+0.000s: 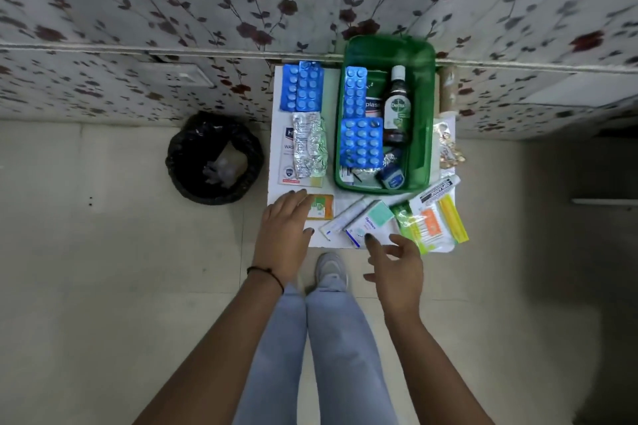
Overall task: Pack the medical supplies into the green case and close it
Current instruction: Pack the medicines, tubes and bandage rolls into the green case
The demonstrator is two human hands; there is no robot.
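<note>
The open green plastic case sits at the far right of the small white table, holding blue blister strips and a brown Dettol bottle. The left hand lies flat, fingers spread, on a small orange-and-green sachet near the front edge. The right hand hovers open and empty, fingertips just short of a white-and-teal medicine box.

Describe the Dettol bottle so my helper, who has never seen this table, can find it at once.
Find the green case at the table's far right. Inside it, right of two blue pill strips, lies the Dettol bottle. It is the only bottle there: dark brown, white cap, green label.
</note>
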